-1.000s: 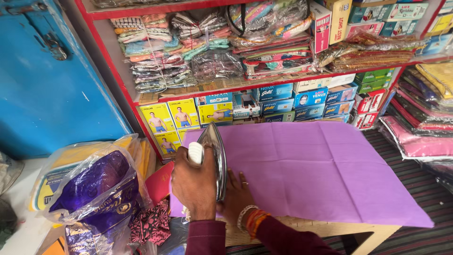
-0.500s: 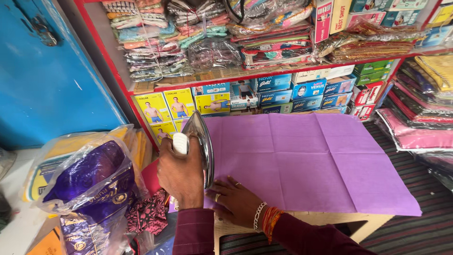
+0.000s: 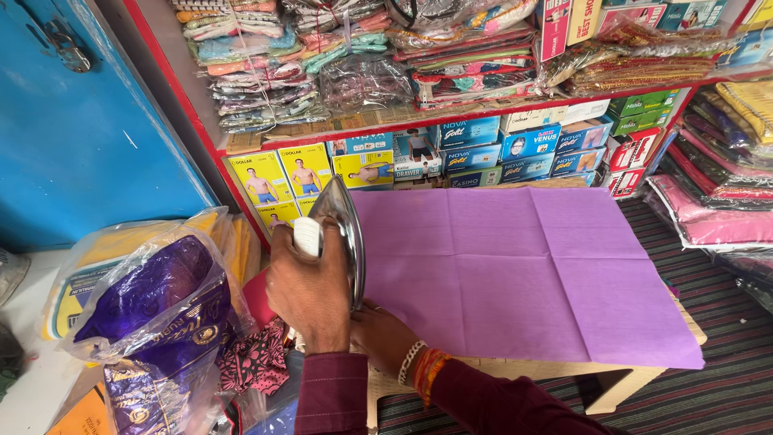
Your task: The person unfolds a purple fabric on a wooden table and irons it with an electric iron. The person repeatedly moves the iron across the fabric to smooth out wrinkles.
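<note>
Iron (image 3: 342,234) stands tilted on its edge at the near-left corner of the purple cloth (image 3: 515,274), its shiny soleplate facing the cloth's open spread. My left hand (image 3: 310,290) grips the iron's white handle, fingers (image 3: 283,278) clamped around it. My right hand (image 3: 385,338) lies flat on the cloth just beside the iron's near end, palm down; whether its fingers are apart or together I cannot tell, since the iron hides them. The cloth is spread smooth over the wooden desk (image 3: 620,385) and covers most of its top. Left of the cloth lies a plastic bag (image 3: 153,298) holding purple fabric. Beyond the cloth's far edge, small boxes (image 3: 475,149) fill the shelf.
</note>
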